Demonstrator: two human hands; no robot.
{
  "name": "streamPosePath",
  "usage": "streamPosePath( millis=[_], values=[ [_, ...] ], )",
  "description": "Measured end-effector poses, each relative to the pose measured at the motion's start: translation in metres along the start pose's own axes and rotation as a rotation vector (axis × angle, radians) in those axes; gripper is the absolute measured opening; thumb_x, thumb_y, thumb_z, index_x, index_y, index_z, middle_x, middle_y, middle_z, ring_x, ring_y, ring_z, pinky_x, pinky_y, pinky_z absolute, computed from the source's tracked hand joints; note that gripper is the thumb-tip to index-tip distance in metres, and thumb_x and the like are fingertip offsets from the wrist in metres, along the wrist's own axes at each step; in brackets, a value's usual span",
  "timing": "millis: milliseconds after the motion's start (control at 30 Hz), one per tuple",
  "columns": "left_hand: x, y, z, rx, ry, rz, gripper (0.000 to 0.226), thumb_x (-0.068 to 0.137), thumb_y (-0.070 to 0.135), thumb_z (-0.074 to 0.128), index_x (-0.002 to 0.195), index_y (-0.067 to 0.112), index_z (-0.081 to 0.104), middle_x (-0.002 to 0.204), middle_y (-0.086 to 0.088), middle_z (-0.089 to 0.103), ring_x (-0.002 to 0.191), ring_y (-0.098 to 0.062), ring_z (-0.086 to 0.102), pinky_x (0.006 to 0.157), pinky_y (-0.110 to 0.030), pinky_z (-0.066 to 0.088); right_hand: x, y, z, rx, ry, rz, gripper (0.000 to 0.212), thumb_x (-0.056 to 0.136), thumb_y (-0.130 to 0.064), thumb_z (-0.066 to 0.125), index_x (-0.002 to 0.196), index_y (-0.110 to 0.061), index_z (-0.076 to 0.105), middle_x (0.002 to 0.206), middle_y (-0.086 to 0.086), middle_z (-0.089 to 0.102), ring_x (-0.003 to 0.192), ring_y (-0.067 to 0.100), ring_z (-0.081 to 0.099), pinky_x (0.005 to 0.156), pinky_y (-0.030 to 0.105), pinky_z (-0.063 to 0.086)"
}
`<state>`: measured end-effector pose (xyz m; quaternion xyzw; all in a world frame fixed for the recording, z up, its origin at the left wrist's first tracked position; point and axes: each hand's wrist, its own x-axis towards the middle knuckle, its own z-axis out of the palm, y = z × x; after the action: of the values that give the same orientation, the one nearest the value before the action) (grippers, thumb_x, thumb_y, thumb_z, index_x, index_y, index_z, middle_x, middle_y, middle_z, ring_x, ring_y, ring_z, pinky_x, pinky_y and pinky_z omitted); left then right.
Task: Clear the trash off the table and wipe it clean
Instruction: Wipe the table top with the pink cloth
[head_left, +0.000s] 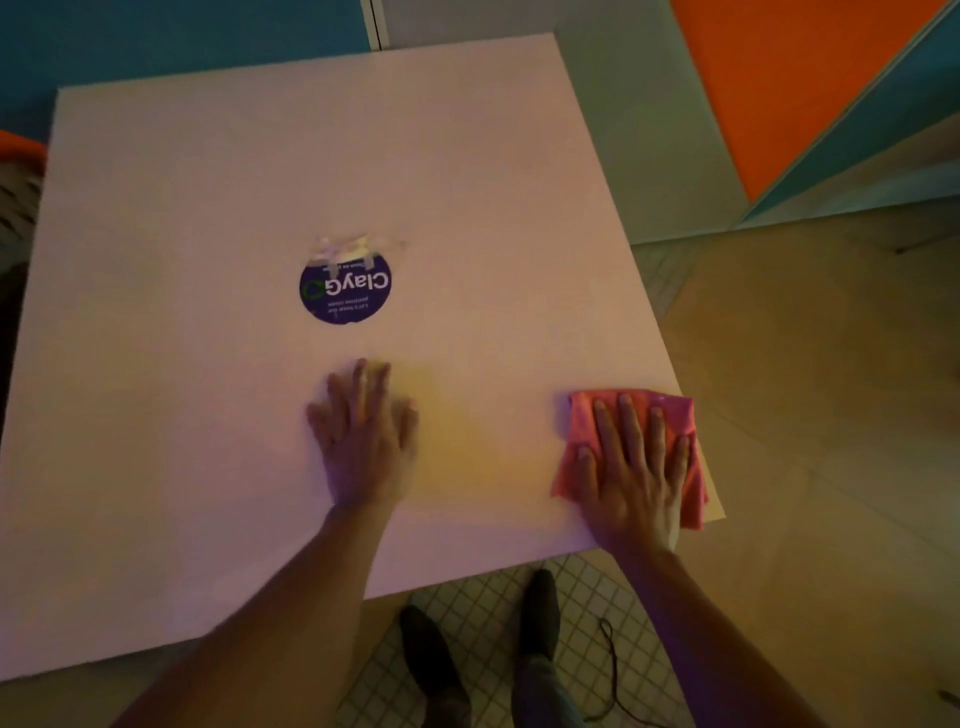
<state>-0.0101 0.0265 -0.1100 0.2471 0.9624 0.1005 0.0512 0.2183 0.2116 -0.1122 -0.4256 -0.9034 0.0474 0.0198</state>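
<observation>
- The right hand (631, 467) lies flat, fingers straight and spread, pressing a pink cloth (685, 447) down at the near right corner of the white surface (467, 182); the flat palm likely spreads pressure across the cloth so it wipes rather than bunches.
- The cloth sits right at the corner, one side reaching the right edge, which suggests a wiping pass starts or ends there.
- The left hand (366, 436) rests palm-down on bare surface near the middle, fingers open and holding nothing; it probably serves as a brace while the person leans over. It looks slightly blurred.
- Beyond the left hand, well apart from the cloth, sits a round dark-blue sticker (345, 291) reading "ClayGo", its far edge torn into pale scraps. It looks stuck on, so I judge it is not loose trash.
- No loose trash shows, so wiping seems to be the step in hand.
- Below the near edge, dark shoes (540, 608) stand on tiled floor (483, 587).
</observation>
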Motion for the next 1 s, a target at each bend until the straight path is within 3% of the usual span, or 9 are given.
streamPosePath(
  millis=[400, 533, 767, 867, 1000],
  values=[
    [0.000, 0.017, 0.010, 0.110, 0.036, -0.105, 0.061, 0.098, 0.043, 0.039, 0.155, 0.022, 0.034, 0.164, -0.006, 0.027, 0.150, -0.038, 0.022, 0.119, -0.059, 0.015, 0.161, -0.008, 0.011, 0.081, -0.029, 0.012, 0.065, 0.098, -0.052, 0.029, 0.156, -0.025, 0.023, 0.164, 0.005, 0.019, 0.149, 0.039, 0.016, 0.116, 0.065, 0.016],
    [-0.002, 0.017, 0.008, 0.117, 0.035, -0.099, 0.061, 0.098, 0.043, 0.036, 0.155, 0.023, 0.033, 0.164, -0.005, 0.027, 0.150, -0.037, 0.022, 0.118, -0.059, 0.015, 0.135, -0.006, 0.009, 0.042, -0.005, -0.028, 0.062, 0.100, -0.050, 0.032, 0.155, -0.021, 0.027, 0.162, 0.008, 0.025, 0.150, 0.038, 0.017, 0.116, 0.064, 0.013],
    [-0.003, 0.021, 0.005, 0.088, 0.013, -0.113, 0.060, 0.100, 0.042, 0.031, 0.156, 0.024, 0.028, 0.165, -0.004, 0.022, 0.151, -0.036, 0.015, 0.120, -0.059, 0.012, -0.022, 0.000, -0.005, 0.041, -0.078, -0.146, 0.062, 0.099, -0.046, 0.042, 0.155, -0.023, 0.029, 0.162, 0.005, 0.024, 0.151, 0.034, 0.013, 0.118, 0.064, 0.011],
    [-0.004, 0.021, 0.006, 0.084, 0.015, -0.111, 0.059, 0.101, 0.043, 0.031, 0.157, 0.025, 0.026, 0.166, -0.004, 0.021, 0.152, -0.036, 0.015, 0.120, -0.059, 0.011, -0.018, 0.001, -0.006, 0.029, -0.093, -0.145, 0.063, 0.097, -0.046, 0.044, 0.155, -0.026, 0.029, 0.162, 0.004, 0.025, 0.151, 0.034, 0.014, 0.118, 0.064, 0.010],
    [-0.004, 0.021, 0.007, 0.076, 0.029, -0.116, 0.059, 0.101, 0.044, 0.029, 0.157, 0.025, 0.027, 0.165, -0.004, 0.022, 0.152, -0.036, 0.015, 0.120, -0.060, 0.012, 0.039, -0.009, -0.005, 0.008, -0.111, -0.166, 0.061, 0.100, -0.051, 0.033, 0.156, -0.030, 0.023, 0.163, 0.002, 0.022, 0.151, 0.035, 0.013, 0.118, 0.064, 0.007]
  ],
)
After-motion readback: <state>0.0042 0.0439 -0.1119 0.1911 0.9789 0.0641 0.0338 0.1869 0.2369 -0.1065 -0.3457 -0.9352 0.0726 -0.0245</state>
